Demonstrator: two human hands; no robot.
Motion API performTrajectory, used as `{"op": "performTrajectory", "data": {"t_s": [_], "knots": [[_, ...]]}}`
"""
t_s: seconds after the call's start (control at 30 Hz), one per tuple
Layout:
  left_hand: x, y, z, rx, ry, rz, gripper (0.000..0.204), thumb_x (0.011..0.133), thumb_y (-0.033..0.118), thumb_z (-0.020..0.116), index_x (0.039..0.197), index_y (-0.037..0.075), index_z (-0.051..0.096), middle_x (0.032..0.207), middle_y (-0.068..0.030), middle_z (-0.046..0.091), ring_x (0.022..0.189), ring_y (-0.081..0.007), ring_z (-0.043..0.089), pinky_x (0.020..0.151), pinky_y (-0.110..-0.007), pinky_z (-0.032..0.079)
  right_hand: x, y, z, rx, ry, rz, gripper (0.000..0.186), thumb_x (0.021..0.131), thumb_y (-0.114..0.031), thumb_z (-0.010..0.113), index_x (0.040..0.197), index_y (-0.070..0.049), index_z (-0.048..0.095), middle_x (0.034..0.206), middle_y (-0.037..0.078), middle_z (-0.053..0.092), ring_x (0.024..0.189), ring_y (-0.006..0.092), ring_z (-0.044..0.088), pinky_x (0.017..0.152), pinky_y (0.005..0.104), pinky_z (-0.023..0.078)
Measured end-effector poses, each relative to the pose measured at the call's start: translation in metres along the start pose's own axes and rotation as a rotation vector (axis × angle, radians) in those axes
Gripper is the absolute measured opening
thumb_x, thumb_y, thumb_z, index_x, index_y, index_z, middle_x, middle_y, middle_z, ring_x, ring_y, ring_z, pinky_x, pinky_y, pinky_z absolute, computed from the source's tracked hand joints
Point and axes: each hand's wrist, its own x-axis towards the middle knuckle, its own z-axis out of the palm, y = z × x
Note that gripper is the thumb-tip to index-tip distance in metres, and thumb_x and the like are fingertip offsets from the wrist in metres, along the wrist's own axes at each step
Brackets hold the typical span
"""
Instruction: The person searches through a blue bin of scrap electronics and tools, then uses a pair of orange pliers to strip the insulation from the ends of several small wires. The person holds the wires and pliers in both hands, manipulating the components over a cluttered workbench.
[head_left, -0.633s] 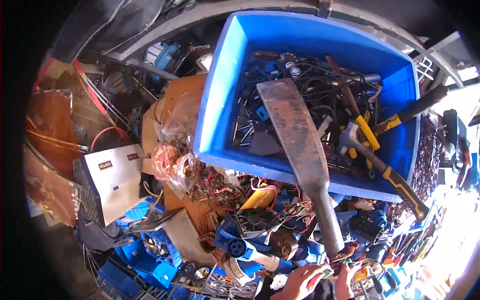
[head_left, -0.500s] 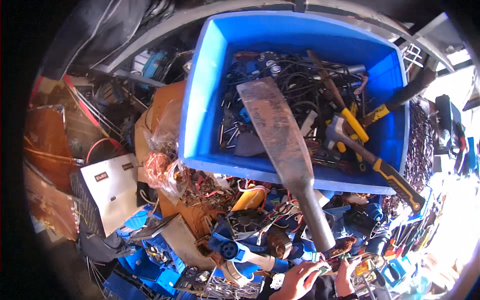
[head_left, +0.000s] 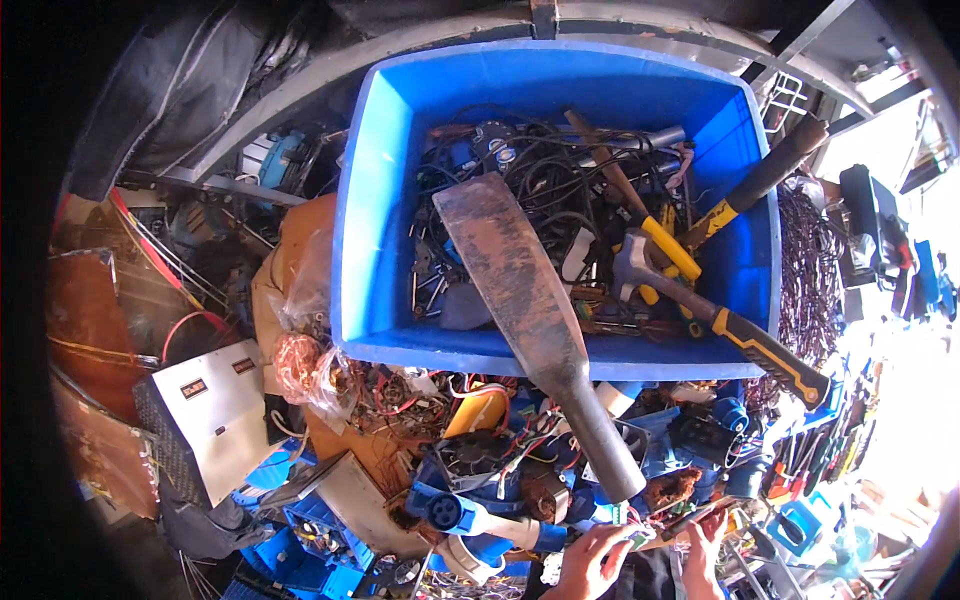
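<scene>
At the lower edge, my left hand is closed, its thumb and forefinger pinching a small green and white piece with thin wires. My right hand, just to the right, has its fingers bent against a flat dark piece whose kind is hard to make out. Wires run close to both pieces. Just above my hands ends the tubular handle of a broad rusty blade, which rests across the near rim of a blue bin. A hammer with a black and yellow handle leans over the same rim.
Cables, small metal parts and a second yellow-handled tool lie in the bin. A blue plug connector, a black fan and tangled wires crowd the near side. Copper wire in plastic and a white panel sit left.
The view has shifted, so the bin appears lower and further left. The dark flat piece by my right hand now shows more fully, and my hands are slightly further apart.
</scene>
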Motion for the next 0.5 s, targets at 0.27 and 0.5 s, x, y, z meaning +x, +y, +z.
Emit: {"op": "performTrajectory", "data": {"t_s": [0.27, 0.5], "knots": [[-0.008, -0.002, -0.006, -0.085, 0.001, -0.006, 0.02, 0.087, 0.002, 0.063, 0.106, 0.004, 0.065, 0.099, -0.0131, 0.069, 0.087, -0.0304, 0.066, 0.077, -0.037, 0.052, -0.043, -0.213, 0.035, -0.017, 0.038, -0.763, 0.053, 0.091, -0.014, 0.049, 0.139, 0.004, 0.038, 0.141, 0.02, 0.044, 0.13, 0.0272, 0.043, 0.107, 0.0427, 0.036], [-0.012, -0.001, -0.012, -0.095, -0.01, -0.017, 0.018, 0.087, 0.001, 0.063, 0.105, 0.004, 0.065, 0.099, -0.0133, 0.068, 0.086, -0.0304, 0.065, 0.075, -0.037, 0.052, -0.04, -0.334, 0.076, -0.342, -0.327, -1.067, 0.05, 0.09, -0.017, 0.055, 0.133, 0.006, 0.044, 0.132, 0.02, 0.051, 0.12, 0.0315, 0.052, 0.101, 0.0437, 0.041]]}}
